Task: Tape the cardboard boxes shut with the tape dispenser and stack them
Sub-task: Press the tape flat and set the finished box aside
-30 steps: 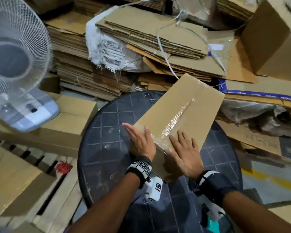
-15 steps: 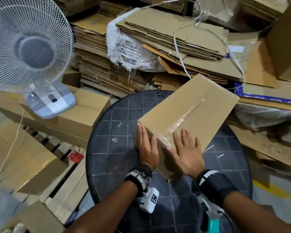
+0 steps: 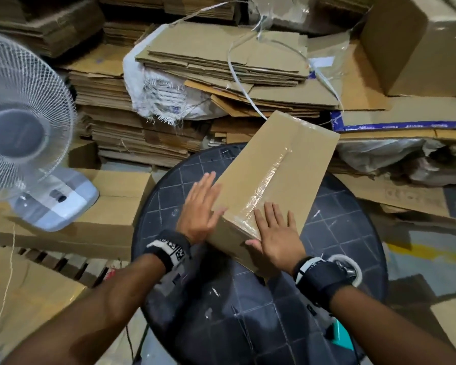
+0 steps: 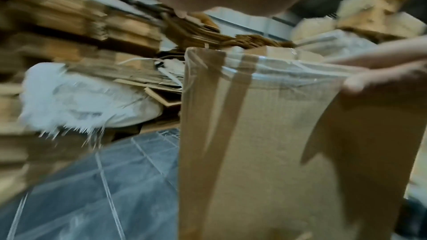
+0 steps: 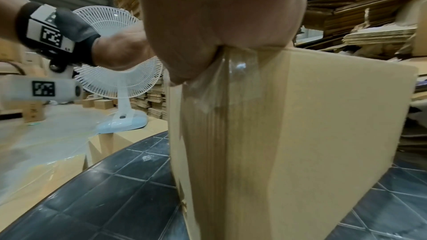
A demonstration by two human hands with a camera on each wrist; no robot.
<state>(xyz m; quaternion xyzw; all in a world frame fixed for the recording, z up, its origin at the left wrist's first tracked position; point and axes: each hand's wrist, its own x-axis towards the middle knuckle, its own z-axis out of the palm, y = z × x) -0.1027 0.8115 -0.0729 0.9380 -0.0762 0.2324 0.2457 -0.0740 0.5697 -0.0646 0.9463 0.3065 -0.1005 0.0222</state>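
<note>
A long brown cardboard box point(image 3: 279, 167) lies on a round dark table point(image 3: 169, 201), with clear tape point(image 3: 267, 183) along its top seam and down its near end point(image 5: 233, 83). My left hand point(image 3: 199, 206) lies flat with straight fingers against the box's left side. My right hand point(image 3: 277, 233) rests flat on the top near corner, thumb over the near end. In the left wrist view the box end point(image 4: 265, 134) fills the right half. A tape roll point(image 3: 349, 268) sits on the table behind my right wrist.
A white standing fan point(image 3: 16, 133) stands at the left on cardboard boxes point(image 3: 113, 204). Stacks of flattened cardboard point(image 3: 221, 56) and a white sack point(image 3: 158, 93) lie behind the table. An assembled box point(image 3: 419, 46) sits at the far right. A wooden pallet point(image 3: 63, 264) lies lower left.
My left hand has slid from the box's near top corner onto its left side. The right hand stays flat on the top near corner. The head view has shifted.
</note>
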